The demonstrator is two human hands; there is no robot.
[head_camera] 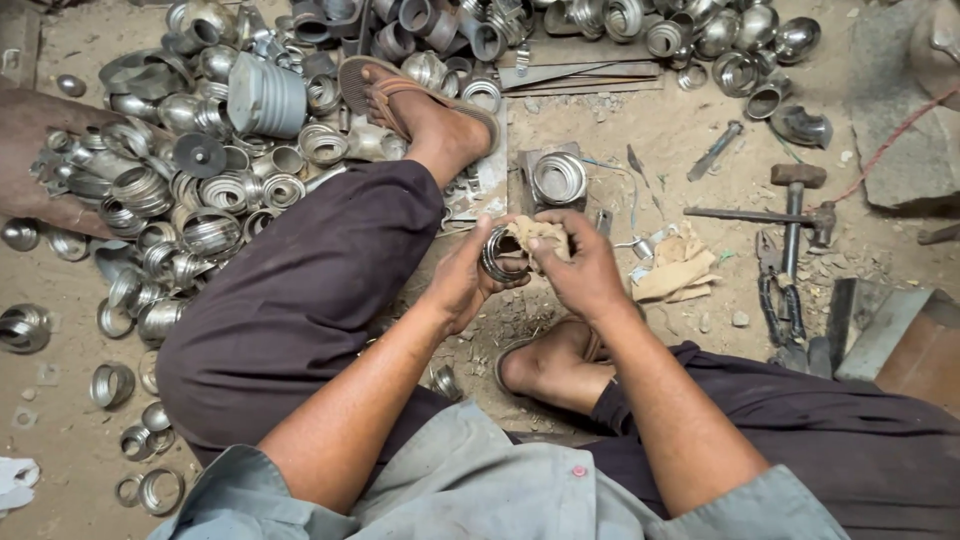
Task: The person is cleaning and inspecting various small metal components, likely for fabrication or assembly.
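I sit on a dirt floor with my knees bent. My left hand [465, 275] grips a ribbed metal ring [497, 255] held out in front of me. My right hand [580, 262] presses a crumpled tan piece of abrasive paper or cloth [532, 236] against the ring's upper side. Both hands meet above the ground between my sandalled feet [425, 110].
Heaps of grey metal rings and cups [200, 180] cover the ground at left and along the top. A ring sits on a small metal block [556, 178] just beyond my hands. A hammer [794, 205], pliers [780, 300], more tan scraps [678, 268] and a stone slab [915, 130] lie to the right.
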